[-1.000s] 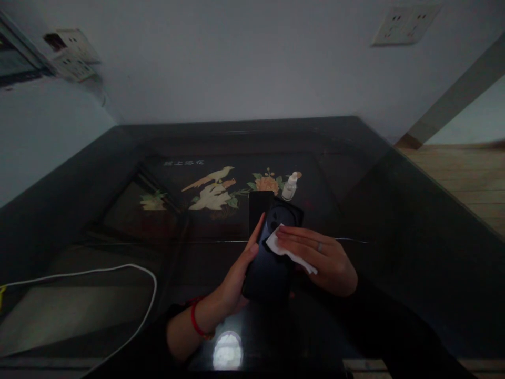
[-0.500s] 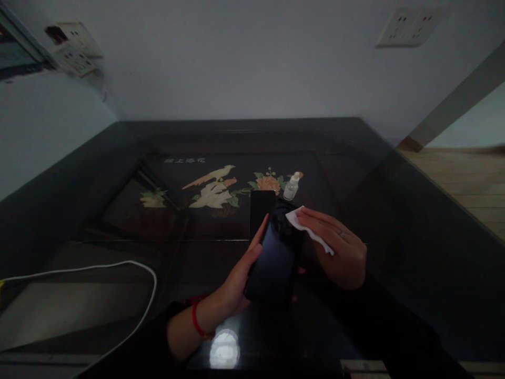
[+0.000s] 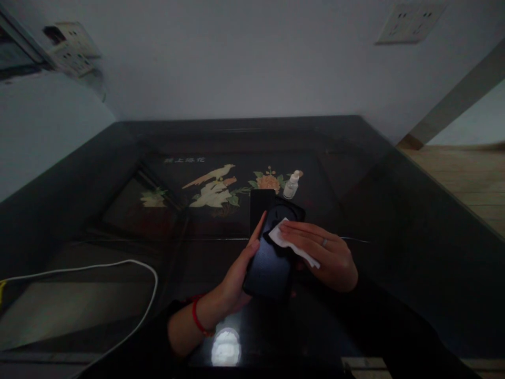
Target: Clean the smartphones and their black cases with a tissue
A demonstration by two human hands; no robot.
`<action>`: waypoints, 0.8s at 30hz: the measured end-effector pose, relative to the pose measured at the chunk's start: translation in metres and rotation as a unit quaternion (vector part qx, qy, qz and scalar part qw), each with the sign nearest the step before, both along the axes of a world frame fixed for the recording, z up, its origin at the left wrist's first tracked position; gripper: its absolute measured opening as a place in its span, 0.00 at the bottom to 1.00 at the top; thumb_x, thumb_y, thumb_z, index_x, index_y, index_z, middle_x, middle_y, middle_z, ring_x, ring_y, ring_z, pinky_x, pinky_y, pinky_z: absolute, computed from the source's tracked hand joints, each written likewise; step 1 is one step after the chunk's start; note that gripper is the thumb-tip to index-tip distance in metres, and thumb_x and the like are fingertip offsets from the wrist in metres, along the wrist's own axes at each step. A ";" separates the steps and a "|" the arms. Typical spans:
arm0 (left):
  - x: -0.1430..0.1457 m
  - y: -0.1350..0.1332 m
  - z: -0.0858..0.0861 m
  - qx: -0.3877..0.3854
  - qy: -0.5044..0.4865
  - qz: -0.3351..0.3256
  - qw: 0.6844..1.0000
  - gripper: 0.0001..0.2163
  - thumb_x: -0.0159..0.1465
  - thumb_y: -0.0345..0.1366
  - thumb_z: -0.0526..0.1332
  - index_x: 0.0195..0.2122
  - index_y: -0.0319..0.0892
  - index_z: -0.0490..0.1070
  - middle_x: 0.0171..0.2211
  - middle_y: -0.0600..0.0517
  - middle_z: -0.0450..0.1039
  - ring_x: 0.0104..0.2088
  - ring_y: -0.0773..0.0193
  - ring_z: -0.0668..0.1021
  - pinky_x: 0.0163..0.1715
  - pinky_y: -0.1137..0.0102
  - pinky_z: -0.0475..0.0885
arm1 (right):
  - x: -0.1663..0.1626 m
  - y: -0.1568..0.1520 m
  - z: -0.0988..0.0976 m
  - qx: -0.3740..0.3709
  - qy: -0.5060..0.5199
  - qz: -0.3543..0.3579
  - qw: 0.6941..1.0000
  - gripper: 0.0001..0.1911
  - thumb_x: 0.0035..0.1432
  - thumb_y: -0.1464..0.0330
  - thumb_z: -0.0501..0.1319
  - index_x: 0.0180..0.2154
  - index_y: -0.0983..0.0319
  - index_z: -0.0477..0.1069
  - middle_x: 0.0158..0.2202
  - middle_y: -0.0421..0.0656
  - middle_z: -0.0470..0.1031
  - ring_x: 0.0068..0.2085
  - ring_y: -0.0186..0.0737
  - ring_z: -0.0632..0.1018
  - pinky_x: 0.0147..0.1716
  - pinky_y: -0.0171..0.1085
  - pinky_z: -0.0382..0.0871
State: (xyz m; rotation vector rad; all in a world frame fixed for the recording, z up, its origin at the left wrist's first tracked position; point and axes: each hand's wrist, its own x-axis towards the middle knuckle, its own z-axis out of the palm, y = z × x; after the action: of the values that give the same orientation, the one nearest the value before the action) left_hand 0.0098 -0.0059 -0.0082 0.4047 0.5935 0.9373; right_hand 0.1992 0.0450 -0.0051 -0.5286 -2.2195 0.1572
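A dark smartphone [image 3: 270, 263] is held back side up over the black table, my left hand [image 3: 237, 273] cupped under it with fingers along its left edge. My right hand [image 3: 323, 252] lies flat on the phone's upper part, its fingers pressing a white wipe [image 3: 284, 241] against the camera area. Just behind the phone a second flat black slab [image 3: 262, 204] lies on the table. A small clear bottle with a white cap [image 3: 291, 186] stands a little beyond it.
The glossy black table [image 3: 386, 210] carries an inlaid bird and flower picture [image 3: 215, 188]. A white cable [image 3: 118, 271] curves across its left part. White walls with sockets [image 3: 408, 22] close the back; wooden floor [image 3: 469, 179] shows at right.
My right hand with the wipe swung out to the phone's upper right, then came back left and down onto its camera area. The left hand kept the phone nearly still.
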 end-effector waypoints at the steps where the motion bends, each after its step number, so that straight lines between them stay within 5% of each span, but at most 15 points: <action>1: 0.000 0.000 0.001 0.002 -0.006 -0.010 1.000 0.38 0.61 0.48 0.59 0.67 0.62 0.37 0.62 0.42 0.60 0.39 0.50 0.78 0.33 0.50 0.77 | 0.000 0.000 0.000 -0.003 0.010 -0.019 1.000 0.24 0.59 0.82 0.53 0.56 0.66 0.67 0.50 0.53 0.76 0.56 0.44 0.74 0.52 0.45 0.75; 5: 0.002 -0.002 0.001 0.008 -0.020 -0.038 0.999 0.39 0.60 0.50 0.61 0.67 0.63 0.37 0.60 0.42 0.63 0.40 0.49 0.79 0.34 0.50 0.76 | -0.003 0.001 0.000 -0.010 0.025 -0.058 0.998 0.23 0.61 0.81 0.53 0.56 0.64 0.68 0.52 0.51 0.76 0.57 0.44 0.73 0.53 0.47 0.73; 13: -0.001 -0.001 0.003 0.005 -0.017 -0.004 1.000 0.35 0.62 0.47 0.60 0.66 0.66 0.41 0.68 0.46 0.49 0.39 0.55 0.78 0.33 0.52 0.78 | -0.001 0.001 0.003 -0.006 -0.027 0.042 0.999 0.17 0.64 0.76 0.53 0.54 0.68 0.68 0.50 0.55 0.76 0.57 0.44 0.73 0.51 0.45 0.75; 19: -0.005 0.002 0.004 0.029 -0.043 -0.023 0.998 0.36 0.64 0.48 0.57 0.66 0.66 0.34 0.61 0.43 0.62 0.46 0.47 0.78 0.36 0.53 0.76 | 0.015 0.008 0.008 0.038 -0.032 -0.003 0.999 0.20 0.61 0.80 0.56 0.55 0.69 0.68 0.49 0.56 0.77 0.55 0.47 0.74 0.51 0.46 0.75; 24: -0.001 -0.002 -0.002 0.025 -0.048 -0.053 0.997 0.37 0.64 0.48 0.56 0.67 0.65 0.32 0.60 0.42 0.63 0.46 0.44 0.78 0.36 0.52 0.76 | 0.007 0.005 0.010 0.043 -0.005 -0.038 0.998 0.21 0.62 0.79 0.55 0.56 0.67 0.67 0.51 0.55 0.76 0.56 0.46 0.73 0.53 0.47 0.74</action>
State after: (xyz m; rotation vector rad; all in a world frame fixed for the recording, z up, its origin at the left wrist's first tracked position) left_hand 0.0088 -0.0078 -0.0099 0.4290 0.4574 0.8661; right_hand 0.2061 0.0504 0.0046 -0.5663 -2.2014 0.0204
